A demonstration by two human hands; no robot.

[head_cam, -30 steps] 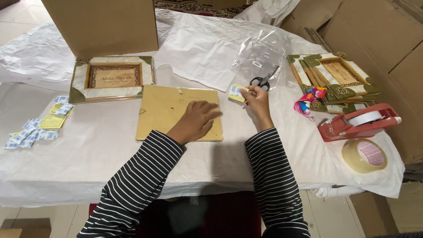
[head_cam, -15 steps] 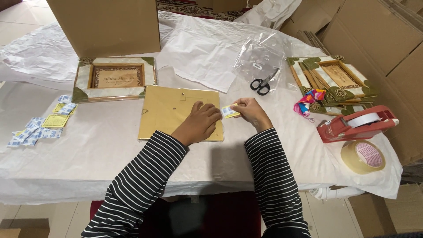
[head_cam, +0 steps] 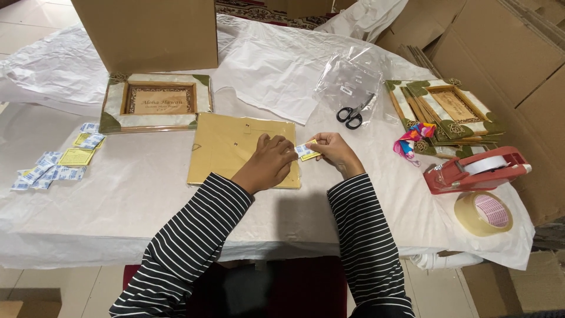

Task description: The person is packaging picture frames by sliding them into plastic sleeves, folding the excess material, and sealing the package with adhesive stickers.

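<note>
From the head camera, we see our left hand resting flat, fingers loosely curled, on the yellow backing board that lies face down near the middle of the table. Our right hand sits just beside the board's right edge, its fingertips pinched shut on a small blue-and-white packet with a yellow slip; the left fingertips meet that packet too.

As we judge it, the work is at an early middle point. One framed picture lies finished-looking toward the far left, in front of the cardboard box. The packet is in hand but not yet fixed to the board. A heap of further packets waits at the left edge, and a stack of frames at the far right is untouched. The scissors, the red tape dispenser and the tape roll near the right edge lie idle.
</note>
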